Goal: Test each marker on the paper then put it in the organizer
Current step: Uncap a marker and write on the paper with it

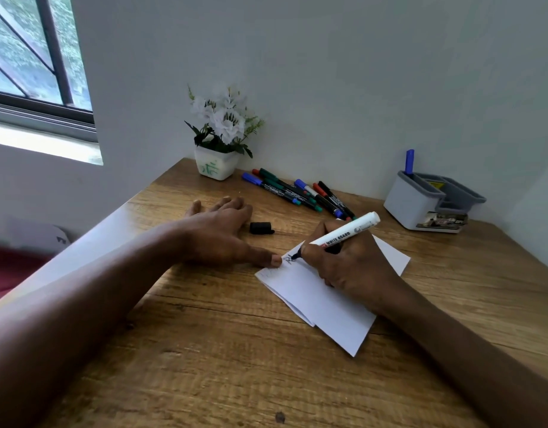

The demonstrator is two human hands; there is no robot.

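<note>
Marker point(343, 234): my right hand point(353, 267) gripped it, tip on paper point(328, 304).
Left hand point(217, 233): flat, empty.
Risk: I feared paper slipping, smearing.

Both forearms are bare, no sleeves showing, and the left hand point(218, 234) and right hand point(351, 262) have no rings past the fingers.

Head-worn wide view, looking forward and down, close over desk point(235, 350)
</note>
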